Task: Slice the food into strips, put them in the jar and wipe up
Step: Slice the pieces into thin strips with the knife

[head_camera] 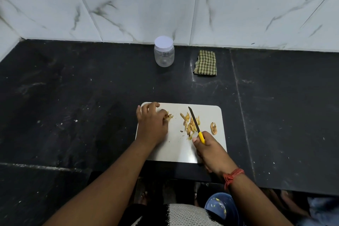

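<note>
From the head view, a black stone surface (pixel 73 97) is running back to a white marble-tiled wall (pixel 146 2), and a white cutting board (pixel 211 148) is lying near its front edge. A clear plastic jar (pixel 164 52) with its white lid on is standing upright far back by the wall, well apart from the board, and a folded checked cloth (pixel 205 62) is lying just to its right; nothing is sitting between them and the board. On the board, a heap of pale yellow strips (pixel 190 124) is lying at the middle, a single uncut slice (pixel 213 128) is resting near the right edge, and a smaller piece of food (pixel 168 116) is lying to the left. The left hand (pixel 151 122) is reaching in from below, knuckles up, its curled fingers gripping that smaller piece against the board. The right hand (pixel 211 149), a red thread around its wrist, is clenching the yellow handle of a knife (pixel 195 123), whose dark blade is angling up and left across the strips. Open dark surface is stretching wide on both sides of the board. Below the front edge, a blue container (pixel 220 207) is showing.
</note>
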A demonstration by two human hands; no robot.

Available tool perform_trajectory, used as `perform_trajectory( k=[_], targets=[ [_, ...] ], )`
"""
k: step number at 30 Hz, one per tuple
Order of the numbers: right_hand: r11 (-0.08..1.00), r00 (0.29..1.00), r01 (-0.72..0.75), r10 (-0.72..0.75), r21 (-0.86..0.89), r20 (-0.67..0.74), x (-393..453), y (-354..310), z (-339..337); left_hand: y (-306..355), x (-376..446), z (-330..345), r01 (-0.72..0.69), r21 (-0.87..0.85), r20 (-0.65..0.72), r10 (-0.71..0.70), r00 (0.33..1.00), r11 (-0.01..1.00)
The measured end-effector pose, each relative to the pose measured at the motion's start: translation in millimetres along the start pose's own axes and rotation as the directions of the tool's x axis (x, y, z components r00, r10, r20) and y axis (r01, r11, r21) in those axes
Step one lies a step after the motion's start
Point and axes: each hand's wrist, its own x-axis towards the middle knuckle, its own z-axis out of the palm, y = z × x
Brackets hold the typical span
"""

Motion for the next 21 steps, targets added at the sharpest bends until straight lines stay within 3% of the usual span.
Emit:
perform_trajectory(
  k=[5,10,14,21],
  targets=[
    [1.0,1.0,0.01,-0.01,0.001,0.009,4,-1,3,7,-3,-3,-0.091,0.08,-0.009,0.092,0.996,0.993],
    [1.0,1.0,0.015,-0.014,-0.015,0.014,6,1,2,13,-8,-3,-0.043,0.108,-0.005,0.044,0.999,0.993],
    [1.0,1.0,0.011,-0.011,0.002,0.014,5,3,3,16,-12,-2,-0.096,0.121,0.004,0.096,0.995,0.988],
    [1.0,1.0,0.019,-0.019,-0.01,0.014,6,4,4,25,-14,0,0.005,0.053,0.061,-0.008,0.998,0.999]
  ],
)
